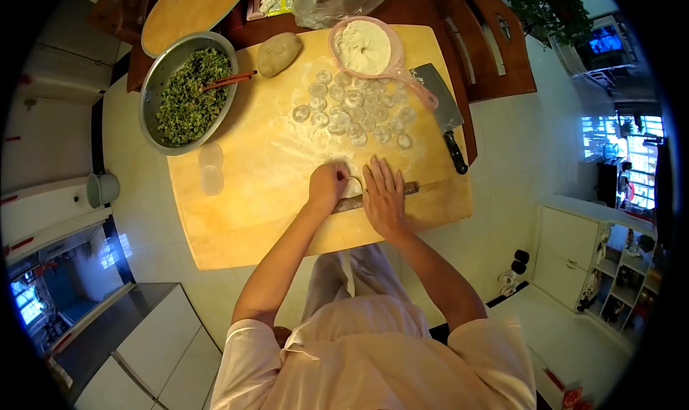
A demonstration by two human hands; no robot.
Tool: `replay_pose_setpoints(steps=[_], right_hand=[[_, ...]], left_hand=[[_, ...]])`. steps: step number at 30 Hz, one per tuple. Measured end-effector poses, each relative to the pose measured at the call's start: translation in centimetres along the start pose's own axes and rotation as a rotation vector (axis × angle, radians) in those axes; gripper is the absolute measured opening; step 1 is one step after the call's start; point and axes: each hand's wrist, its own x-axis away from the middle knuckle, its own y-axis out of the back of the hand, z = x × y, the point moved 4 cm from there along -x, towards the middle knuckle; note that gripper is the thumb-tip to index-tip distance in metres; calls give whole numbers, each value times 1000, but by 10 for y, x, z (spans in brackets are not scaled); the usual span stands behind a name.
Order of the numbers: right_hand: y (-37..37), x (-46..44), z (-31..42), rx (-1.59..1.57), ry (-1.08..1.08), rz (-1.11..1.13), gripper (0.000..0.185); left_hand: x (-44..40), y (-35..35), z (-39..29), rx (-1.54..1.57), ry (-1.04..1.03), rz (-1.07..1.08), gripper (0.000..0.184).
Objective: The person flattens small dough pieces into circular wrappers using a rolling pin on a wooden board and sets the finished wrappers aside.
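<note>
My left hand (328, 184) is closed, its fingers pinching the edge of a small round dough wrapper (352, 188) on the wooden board (258, 223). My right hand (384, 196) lies flat, fingers stretched out, on top of a dark rolling pin (349, 203). The pin lies crosswise at the near edge of the wrapper, and its right end (411, 187) sticks out past my hand. Beyond my hands, several floured dough pieces (354, 99) are scattered on the board. Two rolled wrappers (212, 180) lie at the left, partly overlapping.
A metal bowl (146, 112) of chopped green filling (188, 98) with red chopsticks (230, 81) stands at the left. A dough lump (279, 54), a pink scoop (396, 67) of flour (363, 47) and a cleaver (440, 101) lie farther back. A wooden chair (495, 44) stands beyond.
</note>
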Motion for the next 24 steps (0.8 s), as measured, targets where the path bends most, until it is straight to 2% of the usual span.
replay_pose_setpoints(steps=[2,3,6,7,10,11,14,19,22,23,24], right_hand=[[-5,-19,-1,6,-18,4,53],[-6,-38,-4,-10,-23,-20,54],[-5,-63,-5,-43,-34,-56,53],[-3,-52,-2,-38,-33,-56,52],[2,4,4,-14,-12,20,50],[6,21,5,-20,-12,55,50],[10,11,8,-18,-20,41,50],[-5,-75,1,-58,-38,-54,55],[1,-54,5,-97,-56,-58,52],[0,-30,7,-62,-43,-25,53],[3,-10,9,-47,-27,-3,54]], left_hand=[[1,3,-8,-148,-74,27,3],[-1,-3,-9,-178,-146,-26,2],[-19,-11,-7,-368,-96,-26,5],[-20,-7,-9,-360,-81,50,7],[-5,6,0,-115,-118,-42,7],[2,13,4,58,-2,-68,5],[8,4,26,185,121,55,5],[-6,2,-9,-271,-96,-38,13],[-11,5,-8,-341,-74,5,14],[-7,4,-3,-317,-88,-59,10],[-3,6,4,-163,-26,-58,8]])
